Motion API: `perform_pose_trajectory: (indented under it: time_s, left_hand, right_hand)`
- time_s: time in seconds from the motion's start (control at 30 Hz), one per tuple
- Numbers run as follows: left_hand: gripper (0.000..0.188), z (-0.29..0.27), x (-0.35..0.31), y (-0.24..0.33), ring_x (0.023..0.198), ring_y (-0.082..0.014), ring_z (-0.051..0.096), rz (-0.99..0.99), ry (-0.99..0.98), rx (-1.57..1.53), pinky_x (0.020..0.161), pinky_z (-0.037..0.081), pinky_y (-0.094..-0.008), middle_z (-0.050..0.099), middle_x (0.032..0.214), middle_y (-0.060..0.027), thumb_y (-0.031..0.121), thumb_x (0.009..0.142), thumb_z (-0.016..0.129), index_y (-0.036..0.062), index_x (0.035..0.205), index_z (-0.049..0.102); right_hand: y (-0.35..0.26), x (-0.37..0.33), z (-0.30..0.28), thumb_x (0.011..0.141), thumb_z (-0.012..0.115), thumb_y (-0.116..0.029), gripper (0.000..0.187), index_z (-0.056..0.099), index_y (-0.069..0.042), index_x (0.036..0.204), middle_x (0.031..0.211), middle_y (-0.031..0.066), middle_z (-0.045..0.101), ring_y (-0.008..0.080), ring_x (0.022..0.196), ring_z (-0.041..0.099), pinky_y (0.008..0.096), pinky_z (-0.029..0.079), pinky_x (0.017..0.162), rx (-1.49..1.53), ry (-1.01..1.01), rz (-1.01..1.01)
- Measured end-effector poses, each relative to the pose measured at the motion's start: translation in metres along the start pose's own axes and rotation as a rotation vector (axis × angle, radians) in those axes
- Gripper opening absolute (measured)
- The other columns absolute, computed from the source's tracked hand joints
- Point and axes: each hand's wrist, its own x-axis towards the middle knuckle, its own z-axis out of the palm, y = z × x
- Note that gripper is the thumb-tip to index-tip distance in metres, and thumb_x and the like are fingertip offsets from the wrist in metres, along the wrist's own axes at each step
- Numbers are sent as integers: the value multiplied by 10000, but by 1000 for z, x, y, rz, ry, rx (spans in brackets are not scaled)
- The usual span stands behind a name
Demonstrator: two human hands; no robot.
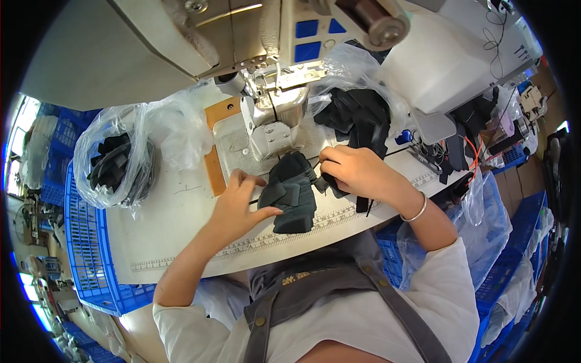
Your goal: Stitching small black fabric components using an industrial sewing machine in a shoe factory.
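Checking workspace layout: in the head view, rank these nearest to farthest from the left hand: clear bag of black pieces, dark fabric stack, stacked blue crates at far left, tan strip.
1. Dark fabric stack: right side, touched by the left hand.
2. Tan strip: just ahead, slightly left.
3. Clear bag: well off to the left.
4. Stacked blue crates: far left, beyond the bag.

Sewing workshop | sewing machine [248, 36] | blue plastic crates [91, 242] | ruler-marked table [172, 227]

A fabric piece [295, 209] lies on the desk [163, 239] before a sewing machine [272, 136], between a plastic bag [88, 184], left, and fabric strips [363, 115], right; a crate [91, 254] stands farther left.
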Motion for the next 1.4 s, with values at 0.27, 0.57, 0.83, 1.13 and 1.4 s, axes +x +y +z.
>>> perform_pose_trajectory:
  time_s: [0.27,0.57,0.83,1.13,1.4]
  left_hand:
    - [316,-19,8,-4,617,-168,486,-242,-144,-170,562,395,-263,523,753,-83,209,683,730,8,838,540]
    - [192,-57,29,55,918,-80,484,74,-16,-831,780,420,-223,460,1106,-69,126,875,527,-17,994,575]
    - [226,-51,31,59,858,-201,600,-146,-95,-1277,740,508,-330,576,1022,-128,147,854,540,-42,978,563]
    - [112,-71,30,61,799,-116,569,-10,-139,-1275,684,461,-232,590,932,-72,70,846,552,-25,897,584]
    - [38,-62,29,53,718,-57,475,58,18,-947,608,390,-193,537,829,-33,7,828,559,-29,817,557]
  right_hand:
    - [-3,-6,-13,645,565,79,290,545,-42,907,832,57,523,136,615,546,217,460,536,241,611,346]
    - [-60,6,-20,804,518,84,194,479,58,993,926,108,541,189,824,619,232,518,701,1172,810,373]
    - [-63,14,-13,647,654,93,198,531,45,794,964,190,569,289,789,616,294,548,676,-32,842,-178]
    - [-63,17,-5,640,653,95,174,520,40,739,968,182,565,272,774,620,289,559,631,-115,897,-282]
    - [-79,23,-28,663,672,-7,323,546,31,958,957,146,578,208,694,603,247,494,567,378,653,-68]
